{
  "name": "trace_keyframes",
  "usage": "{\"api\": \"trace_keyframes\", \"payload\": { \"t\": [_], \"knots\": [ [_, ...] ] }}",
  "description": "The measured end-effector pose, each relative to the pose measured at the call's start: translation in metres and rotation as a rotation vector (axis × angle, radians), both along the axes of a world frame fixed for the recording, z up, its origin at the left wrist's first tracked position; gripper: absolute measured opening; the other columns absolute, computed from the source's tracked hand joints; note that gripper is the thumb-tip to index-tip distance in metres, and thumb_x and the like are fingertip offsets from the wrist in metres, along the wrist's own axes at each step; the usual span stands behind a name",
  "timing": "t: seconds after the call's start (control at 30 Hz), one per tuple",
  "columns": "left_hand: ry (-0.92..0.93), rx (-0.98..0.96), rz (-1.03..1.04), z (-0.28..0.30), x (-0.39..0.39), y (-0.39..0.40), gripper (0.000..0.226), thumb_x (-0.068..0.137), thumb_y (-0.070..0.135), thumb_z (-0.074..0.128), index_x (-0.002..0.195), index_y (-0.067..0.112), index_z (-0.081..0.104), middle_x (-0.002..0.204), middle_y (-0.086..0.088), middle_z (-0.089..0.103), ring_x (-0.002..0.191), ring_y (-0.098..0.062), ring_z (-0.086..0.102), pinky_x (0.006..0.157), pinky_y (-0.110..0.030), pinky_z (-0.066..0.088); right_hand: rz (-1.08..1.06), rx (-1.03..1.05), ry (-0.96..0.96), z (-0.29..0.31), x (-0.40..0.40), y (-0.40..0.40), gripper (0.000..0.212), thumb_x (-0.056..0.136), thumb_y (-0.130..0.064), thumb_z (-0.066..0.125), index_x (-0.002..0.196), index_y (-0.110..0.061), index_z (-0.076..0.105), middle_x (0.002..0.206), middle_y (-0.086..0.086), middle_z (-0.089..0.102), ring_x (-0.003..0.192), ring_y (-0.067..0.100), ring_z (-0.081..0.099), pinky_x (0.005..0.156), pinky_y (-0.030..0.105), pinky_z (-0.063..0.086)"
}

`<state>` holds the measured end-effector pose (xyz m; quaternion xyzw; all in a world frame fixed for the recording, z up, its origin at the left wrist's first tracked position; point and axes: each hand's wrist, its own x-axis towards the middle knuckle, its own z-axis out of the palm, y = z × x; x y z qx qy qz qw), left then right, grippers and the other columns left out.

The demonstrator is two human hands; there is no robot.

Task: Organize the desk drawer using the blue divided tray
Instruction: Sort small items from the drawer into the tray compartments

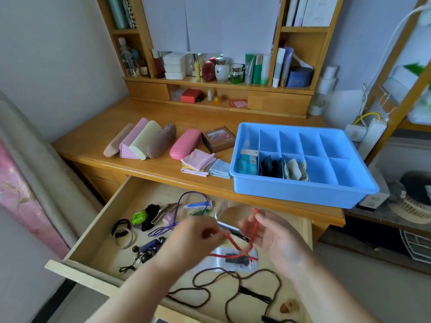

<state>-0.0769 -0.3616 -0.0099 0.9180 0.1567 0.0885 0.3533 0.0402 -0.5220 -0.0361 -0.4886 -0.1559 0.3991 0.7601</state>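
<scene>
Over the open pale-wood desk drawer, I hold a red beaded string stretched between both hands. My left hand pinches one end in curled fingers; my right hand has the loop draped over its raised fingers, which curl loosely round it. Motion blur softens both.

The blue plastic divided tray sits on the wooden desktop above the drawer, at its right end. Three of its near compartments hold a teal packet, dark fabric and pale sachets.

In the drawer lie a purple cord, black hair ties, a green clip, a small white tube and a long dark bead necklace.
</scene>
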Motion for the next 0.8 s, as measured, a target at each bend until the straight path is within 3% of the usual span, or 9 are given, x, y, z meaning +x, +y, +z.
{"api": "trace_keyframes", "payload": {
  "t": [0.1,0.23,0.37,0.43,0.5,0.57,0.63,0.73,0.8],
  "knots": [
    [-0.095,-0.09,0.021,0.002,0.017,-0.017,0.031,0.081,0.027,0.068,0.054,0.023,0.052,0.043,0.012,0.042,0.041,-0.005,0.035,0.042,-0.014,0.024,0.142,-0.088,-0.042,0.01,-0.007,0.009,0.03,0.088,-0.025,0.056,0.095,0.003,0.064,0.076,0.013,0.064,0.071,0.023,0.062,0.072,0.03,0.052],
    [-0.054,-0.342,0.355,-0.005,0.027,0.016,0.03,0.082,0.03,0.07,0.064,0.008,0.058,0.043,0.009,0.038,0.038,-0.006,0.031,0.042,-0.018,0.028,0.237,-0.156,0.133,0.011,-0.004,-0.006,0.024,0.084,-0.028,0.06,0.074,-0.007,0.059,0.047,-0.002,0.033,0.039,0.012,0.032,0.05,0.026,0.045],
    [-0.006,-1.065,0.631,-0.037,0.005,0.048,0.016,0.09,0.02,0.061,0.084,0.006,0.059,0.043,0.002,0.032,0.033,-0.01,0.031,0.042,-0.022,0.046,0.169,0.015,0.414,0.007,0.009,-0.024,0.024,0.088,-0.027,0.058,0.073,-0.008,0.059,0.045,-0.006,0.033,0.036,0.007,0.028,0.042,0.022,0.04],
    [-0.094,-1.432,0.777,-0.052,-0.007,0.052,0.02,0.094,0.02,0.055,0.077,0.009,0.054,0.036,0.003,0.03,0.029,-0.009,0.034,0.05,-0.031,0.058,0.108,0.117,0.507,0.006,0.015,-0.03,0.024,0.082,-0.026,0.07,0.074,-0.006,0.059,0.046,-0.005,0.035,0.037,0.006,0.026,0.041,0.022,0.041],
    [-0.195,-1.58,0.836,-0.06,-0.013,0.048,0.026,0.094,0.018,0.053,0.07,0.01,0.049,0.035,0.003,0.028,0.029,-0.009,0.035,0.056,-0.034,0.059,0.049,0.161,0.547,0.004,0.017,-0.03,0.024,0.081,-0.026,0.07,0.07,-0.007,0.06,0.045,-0.005,0.038,0.037,0.007,0.026,0.041,0.023,0.042],
    [-0.167,-1.395,0.792,-0.059,-0.012,0.034,0.022,0.092,0.017,0.056,0.072,0.009,0.053,0.04,0.002,0.03,0.032,-0.009,0.034,0.054,-0.028,0.054,0.004,0.151,0.554,0.002,0.016,-0.027,0.023,0.085,-0.026,0.06,0.07,-0.008,0.062,0.049,-0.002,0.044,0.037,0.009,0.037,0.045,0.024,0.045],
    [-0.059,-0.862,0.602,-0.048,-0.007,0.013,0.014,0.088,0.017,0.062,0.078,0.008,0.061,0.05,0.001,0.038,0.042,-0.01,0.037,0.051,-0.024,0.042,-0.033,0.128,0.505,0.002,0.014,-0.021,0.018,0.084,-0.023,0.057,0.078,-0.008,0.065,0.059,0.003,0.054,0.047,0.014,0.05,0.054,0.028,0.049],
    [-0.005,-0.068,0.01,-0.015,0.0,-0.02,0.008,0.084,0.017,0.061,0.085,0.019,0.068,0.07,0.012,0.06,0.062,-0.001,0.052,0.06,-0.014,0.041,-0.017,0.115,0.385,0.006,0.01,-0.012,0.025,0.086,-0.024,0.054,0.098,-0.005,0.066,0.089,0.015,0.068,0.079,0.025,0.066,0.076,0.036,0.053],
    [0.042,0.12,-0.29,0.006,0.007,-0.04,0.019,0.083,0.018,0.051,0.09,0.025,0.067,0.087,0.011,0.066,0.075,-0.002,0.055,0.068,-0.017,0.045,0.057,-0.012,0.238,0.011,0.006,-0.006,0.033,0.086,-0.031,0.053,0.103,-0.006,0.065,0.098,0.018,0.069,0.086,0.026,0.065,0.078,0.035,0.05]
  ]
}}
